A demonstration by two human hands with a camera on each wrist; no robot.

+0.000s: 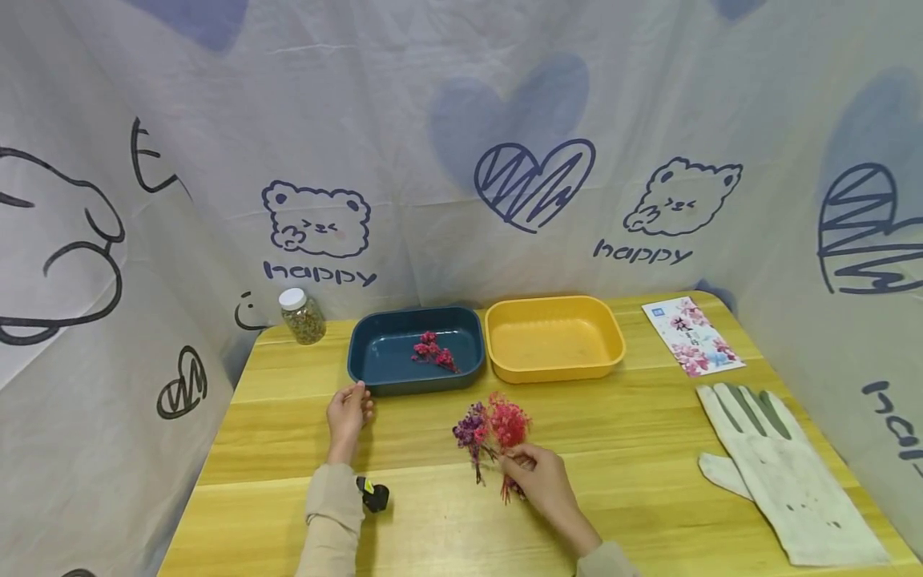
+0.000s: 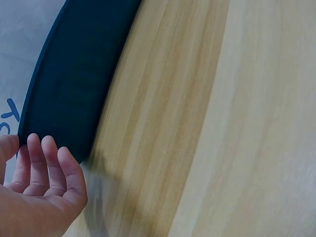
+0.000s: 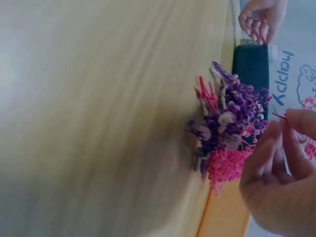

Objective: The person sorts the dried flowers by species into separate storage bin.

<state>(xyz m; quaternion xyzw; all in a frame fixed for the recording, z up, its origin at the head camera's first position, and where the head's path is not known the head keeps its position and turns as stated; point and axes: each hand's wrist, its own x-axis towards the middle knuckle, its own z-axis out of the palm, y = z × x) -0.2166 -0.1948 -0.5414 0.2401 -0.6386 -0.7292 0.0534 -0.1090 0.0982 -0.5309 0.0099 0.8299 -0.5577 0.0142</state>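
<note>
Head view: a purple-and-pink bunch (image 3: 237,113) lay on the table (image 1: 649,529), in front of the person — nearer the right hand (image 1: 544,485) than the left hand (image 1: 348,415).
Pink sprig (image 3: 309,103): the right thumb and fingertips pinched its thin stem just over the bunch; where its blooms ended and the bunch's began was hard to tell.
Stems: they ran roughly toward the person, blooms away. From the right fingers, the blue tray (image 1: 414,389) stood ahead and leftward, the yellow tray (image 1: 555,373) ahead and slightly right.
Blue rim: the left thumb and curled fingers gripped it at the near left corner — well apart from the bunch.
Blue floor: a red-pink piece (image 1: 435,353) lay inside, toward the right.
Edges: jar (image 1: 304,322) at far left; packet (image 1: 694,336) and glove (image 1: 796,489) on the right.
</note>
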